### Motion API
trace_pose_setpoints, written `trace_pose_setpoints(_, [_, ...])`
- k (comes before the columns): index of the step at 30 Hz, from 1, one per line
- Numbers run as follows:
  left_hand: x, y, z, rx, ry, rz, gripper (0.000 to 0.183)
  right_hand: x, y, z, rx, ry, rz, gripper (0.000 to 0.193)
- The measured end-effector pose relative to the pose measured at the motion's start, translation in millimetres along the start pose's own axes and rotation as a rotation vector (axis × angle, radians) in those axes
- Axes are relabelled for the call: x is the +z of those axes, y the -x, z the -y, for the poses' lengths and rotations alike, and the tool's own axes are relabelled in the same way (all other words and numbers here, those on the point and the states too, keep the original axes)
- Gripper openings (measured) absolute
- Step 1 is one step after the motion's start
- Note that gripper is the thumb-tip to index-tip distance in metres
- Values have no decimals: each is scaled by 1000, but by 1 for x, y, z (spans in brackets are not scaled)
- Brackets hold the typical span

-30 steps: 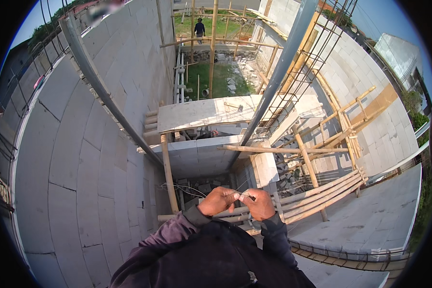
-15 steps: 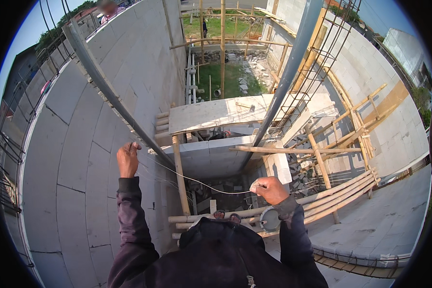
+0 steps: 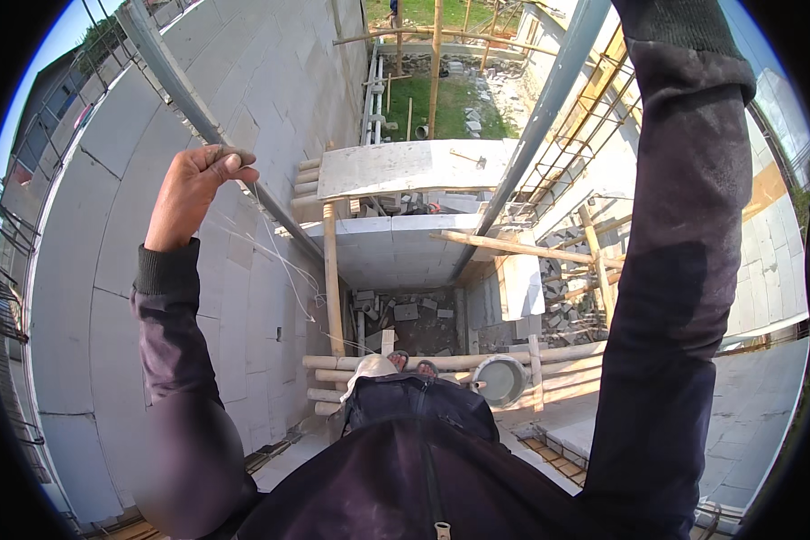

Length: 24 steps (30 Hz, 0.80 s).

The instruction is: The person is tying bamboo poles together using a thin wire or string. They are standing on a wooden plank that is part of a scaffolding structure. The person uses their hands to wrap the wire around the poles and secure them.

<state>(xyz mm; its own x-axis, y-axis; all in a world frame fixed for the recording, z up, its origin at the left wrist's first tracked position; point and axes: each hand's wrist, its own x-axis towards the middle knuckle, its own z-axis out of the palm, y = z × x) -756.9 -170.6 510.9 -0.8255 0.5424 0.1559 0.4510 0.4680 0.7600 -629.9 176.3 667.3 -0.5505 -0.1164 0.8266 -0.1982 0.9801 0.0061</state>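
My left hand (image 3: 202,184) is raised beside the left grey metal channel (image 3: 265,202), its thumb and fingers pinched on a thin pale string (image 3: 283,261). Loose strands of it dangle below the fingers in front of the block wall (image 3: 189,351). My right arm (image 3: 684,207) stretches up past the top edge on the right, so the right hand itself is out of view. A second grey metal channel (image 3: 549,117) slants up just left of that arm.
Bamboo poles (image 3: 459,362) lie under my feet, with a round bucket (image 3: 499,380) on them. Ahead is a pale plank platform (image 3: 405,166) with a hammer (image 3: 471,159) on it. Steel rebar cages (image 3: 594,126) stand at the right. Rubble (image 3: 405,310) lies far below.
My right hand has let the string go from between the hands and swung up out of view. My left hand has risen leftward, and the string now hangs slack from it.
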Motion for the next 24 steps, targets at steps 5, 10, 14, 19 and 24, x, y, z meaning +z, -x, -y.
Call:
trace_pose_setpoints(5, [-2,19,-28,-67,127,55,38,124,90,79,370,-1084,358,63])
trace_pose_setpoints(10, [-3,31,-55,-48,145,133,33,182,187,132,451,-1661,747,47])
trace_pose_setpoints(14, [-27,36,-25,27,-225,-247,26,156,257,61,615,-1632,835,29])
trace_pose_setpoints(19, [-58,33,73,-51,-514,-634,28,123,343,-38,788,-1421,849,30])
trace_pose_setpoints(24, [44,26,103,-185,-744,-455,30,121,374,-42,1099,-1471,747,29])
